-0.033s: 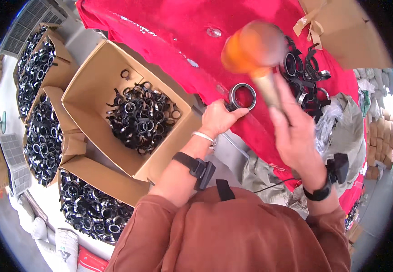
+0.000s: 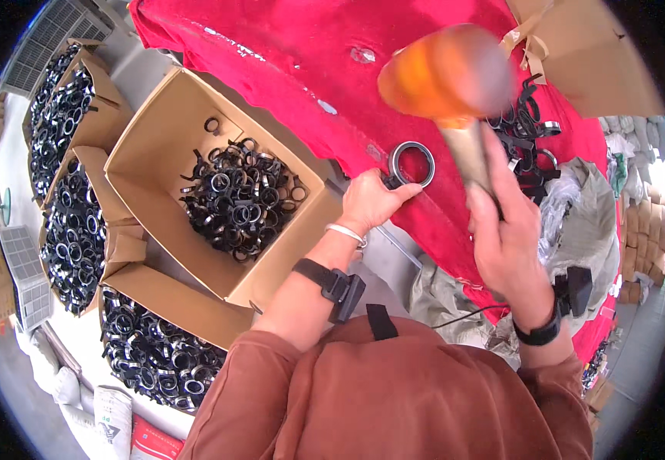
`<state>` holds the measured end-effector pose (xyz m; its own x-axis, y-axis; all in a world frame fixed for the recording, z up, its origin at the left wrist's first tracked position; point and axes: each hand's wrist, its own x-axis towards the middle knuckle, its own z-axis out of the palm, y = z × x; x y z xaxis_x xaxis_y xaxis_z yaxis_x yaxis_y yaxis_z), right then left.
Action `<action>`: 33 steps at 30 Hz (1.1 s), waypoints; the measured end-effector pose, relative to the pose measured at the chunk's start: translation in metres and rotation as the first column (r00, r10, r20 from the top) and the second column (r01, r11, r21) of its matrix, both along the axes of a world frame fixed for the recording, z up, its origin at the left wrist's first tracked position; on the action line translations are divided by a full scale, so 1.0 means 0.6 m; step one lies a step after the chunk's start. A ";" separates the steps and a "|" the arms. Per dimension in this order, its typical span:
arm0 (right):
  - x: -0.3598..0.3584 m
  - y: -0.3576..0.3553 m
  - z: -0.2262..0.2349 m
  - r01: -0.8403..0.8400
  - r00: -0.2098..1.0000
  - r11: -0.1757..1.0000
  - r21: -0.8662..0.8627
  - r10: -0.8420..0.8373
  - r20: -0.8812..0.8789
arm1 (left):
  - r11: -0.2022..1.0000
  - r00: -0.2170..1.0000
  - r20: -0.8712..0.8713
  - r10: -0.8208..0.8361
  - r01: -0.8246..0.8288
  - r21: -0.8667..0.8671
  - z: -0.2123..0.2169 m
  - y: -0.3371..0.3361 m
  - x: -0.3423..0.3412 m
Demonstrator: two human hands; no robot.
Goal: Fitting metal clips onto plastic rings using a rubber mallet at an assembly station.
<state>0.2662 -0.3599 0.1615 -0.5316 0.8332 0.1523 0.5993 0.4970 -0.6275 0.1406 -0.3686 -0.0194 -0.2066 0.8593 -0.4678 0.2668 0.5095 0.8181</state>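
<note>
My left hand (image 2: 372, 201) is closed at the near edge of the red-covered table, gripping the black tab of a dark ring with a metallic inner band (image 2: 411, 144). The ring lies flat on the red cloth (image 2: 309, 57), its opening facing up. My right hand (image 2: 507, 241) is wrapped around the pale handle of an orange mallet (image 2: 444, 73). The mallet's head is raised above the table, up and to the right of the ring, and is smeared by motion. Behind it lies a pile of similar black rings (image 2: 528, 126), partly hidden by the mallet and my hand.
Left of the table stands an open cardboard box (image 2: 152, 153) with many tabbed rings inside. More ring-filled boxes (image 2: 175, 318) line the far left. Crumpled clear plastic (image 2: 559, 211) and grey-green sacking (image 2: 597, 230) lie right of my right hand. Another carton (image 2: 601, 57) sits at the upper right.
The mallet has risen and shifted right, its head looking larger, and my right hand has moved slightly right with it. My left hand and the ring have stayed in place.
</note>
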 end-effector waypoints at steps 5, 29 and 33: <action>0.065 0.002 -0.124 0.038 0.982 0.992 -0.117 -0.016 0.190 | 0.998 0.997 0.066 -0.036 0.033 0.046 0.006 0.014 0.021; 0.093 0.040 -0.158 0.295 0.842 0.778 -0.555 -0.486 -0.233 | 0.987 0.977 0.212 -0.028 -0.007 0.160 -0.023 0.017 0.022; 0.105 0.006 -0.122 0.286 0.810 0.795 -0.535 -0.499 -0.308 | 0.997 0.974 0.226 0.013 -0.030 0.073 -0.037 0.008 0.008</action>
